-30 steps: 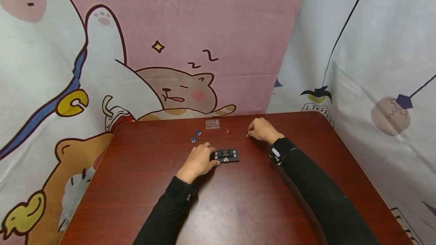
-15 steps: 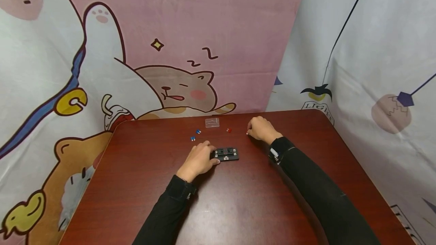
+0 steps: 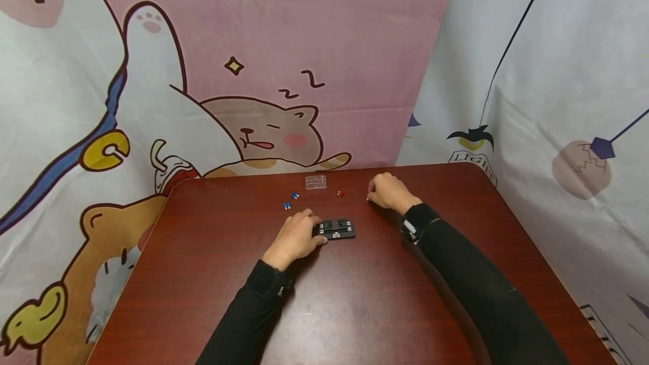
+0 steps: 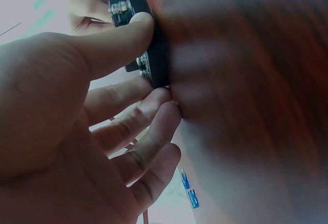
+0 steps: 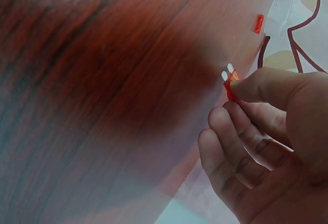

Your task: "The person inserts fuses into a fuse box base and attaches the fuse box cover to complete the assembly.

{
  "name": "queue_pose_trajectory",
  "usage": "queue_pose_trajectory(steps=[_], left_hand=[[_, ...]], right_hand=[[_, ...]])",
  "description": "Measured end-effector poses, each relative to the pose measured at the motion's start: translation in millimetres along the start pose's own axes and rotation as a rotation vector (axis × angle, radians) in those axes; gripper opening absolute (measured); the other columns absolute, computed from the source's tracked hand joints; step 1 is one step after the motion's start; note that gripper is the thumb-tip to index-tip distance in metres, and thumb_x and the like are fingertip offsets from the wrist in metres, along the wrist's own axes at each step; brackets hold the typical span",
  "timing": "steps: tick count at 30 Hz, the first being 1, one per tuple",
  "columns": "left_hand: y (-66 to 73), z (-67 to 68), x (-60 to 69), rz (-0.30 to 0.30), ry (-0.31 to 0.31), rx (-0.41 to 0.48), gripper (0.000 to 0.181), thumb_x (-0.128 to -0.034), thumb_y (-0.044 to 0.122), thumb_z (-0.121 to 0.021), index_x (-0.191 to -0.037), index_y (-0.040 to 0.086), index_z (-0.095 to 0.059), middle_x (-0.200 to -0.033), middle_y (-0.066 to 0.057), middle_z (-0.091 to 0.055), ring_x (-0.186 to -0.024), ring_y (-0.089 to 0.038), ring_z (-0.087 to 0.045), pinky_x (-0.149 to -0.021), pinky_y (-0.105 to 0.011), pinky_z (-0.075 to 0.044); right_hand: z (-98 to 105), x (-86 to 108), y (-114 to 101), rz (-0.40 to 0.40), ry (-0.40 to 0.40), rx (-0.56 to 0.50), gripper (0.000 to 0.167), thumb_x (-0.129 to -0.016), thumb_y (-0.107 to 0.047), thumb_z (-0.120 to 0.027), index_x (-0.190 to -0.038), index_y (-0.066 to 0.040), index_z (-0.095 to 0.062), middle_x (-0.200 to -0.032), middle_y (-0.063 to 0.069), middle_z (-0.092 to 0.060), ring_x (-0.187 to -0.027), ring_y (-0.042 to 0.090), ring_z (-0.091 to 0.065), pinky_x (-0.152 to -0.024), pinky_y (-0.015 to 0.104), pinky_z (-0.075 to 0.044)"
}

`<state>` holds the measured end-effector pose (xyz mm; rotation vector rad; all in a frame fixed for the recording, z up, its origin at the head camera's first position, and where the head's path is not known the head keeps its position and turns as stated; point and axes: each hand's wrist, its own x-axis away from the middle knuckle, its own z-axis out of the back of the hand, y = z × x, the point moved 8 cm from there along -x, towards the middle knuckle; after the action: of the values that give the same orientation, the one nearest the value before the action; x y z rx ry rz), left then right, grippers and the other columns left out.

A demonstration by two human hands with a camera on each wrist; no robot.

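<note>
Red and two-pronged, a small fuse (image 5: 230, 88) is pinched by the right hand (image 3: 390, 191), well apart from the black block (image 3: 338, 230), whose left end is gripped on the counter (image 3: 365, 297) by the left hand (image 3: 296, 235). With so little of it held, the fuse could be twisted or dropped if squeezed unevenly; the block could be swivelled by a push on its unheld end.

2 red fuses (image 5: 259, 24), 2 blue fuses (image 4: 193, 198), 1 block (image 3: 337, 230), 1 case (image 3: 316, 183).
</note>
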<state>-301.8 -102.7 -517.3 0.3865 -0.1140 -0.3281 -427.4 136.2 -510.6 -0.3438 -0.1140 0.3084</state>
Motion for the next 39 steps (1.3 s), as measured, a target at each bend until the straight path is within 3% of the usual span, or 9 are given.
queue_pose_trajectory(steps=[11,17,26,39], left_hand=[[1.7,2.3,0.7,-0.008,0.006,-0.002,0.052,-0.0985,0.036,-0.086,-0.140,0.007,-0.074,-0.126,-0.010,-0.068,-0.112,-0.029,-0.064,-0.105,-0.050,-0.050],[1.1,2.8,-0.2,-0.008,0.015,-0.003,0.050,-0.0982,0.037,-0.086,-0.138,0.008,-0.075,-0.124,-0.009,-0.068,-0.109,-0.028,-0.064,-0.104,-0.049,-0.050],[1.2,4.5,0.9,-0.011,0.025,0.013,0.049,-0.0971,0.036,-0.087,-0.136,0.008,-0.077,-0.123,-0.008,-0.069,-0.111,-0.028,-0.065,-0.106,-0.050,-0.051],[2.3,3.7,-0.1,-0.019,0.036,-0.006,0.047,-0.0960,0.034,-0.089,-0.133,0.007,-0.078,-0.117,-0.008,-0.068,-0.107,-0.028,-0.065,-0.101,-0.050,-0.052]], right_hand=[[6,7.5,-11,0.018,-0.016,-0.027,0.012,-0.101,-0.023,-0.079,-0.092,-0.014,-0.078,-0.096,0.004,-0.072,-0.086,0.023,-0.062,-0.081,0.042,-0.053],[12,15.0,-30,0.099,-0.010,-0.068,0.010,-0.102,-0.021,-0.077,-0.093,-0.015,-0.077,-0.094,0.004,-0.070,-0.081,0.021,-0.060,-0.074,0.037,-0.050],[10,32.8,-72,0.276,-0.050,-0.104,0.007,-0.102,-0.016,-0.077,-0.095,-0.017,-0.079,-0.096,0.000,-0.070,-0.086,0.017,-0.059,-0.080,0.035,-0.051],[-6,43.5,-103,0.350,-0.102,-0.046,0.008,-0.101,-0.018,-0.076,-0.094,-0.019,-0.078,-0.095,-0.003,-0.069,-0.082,0.013,-0.060,-0.076,0.031,-0.052]])
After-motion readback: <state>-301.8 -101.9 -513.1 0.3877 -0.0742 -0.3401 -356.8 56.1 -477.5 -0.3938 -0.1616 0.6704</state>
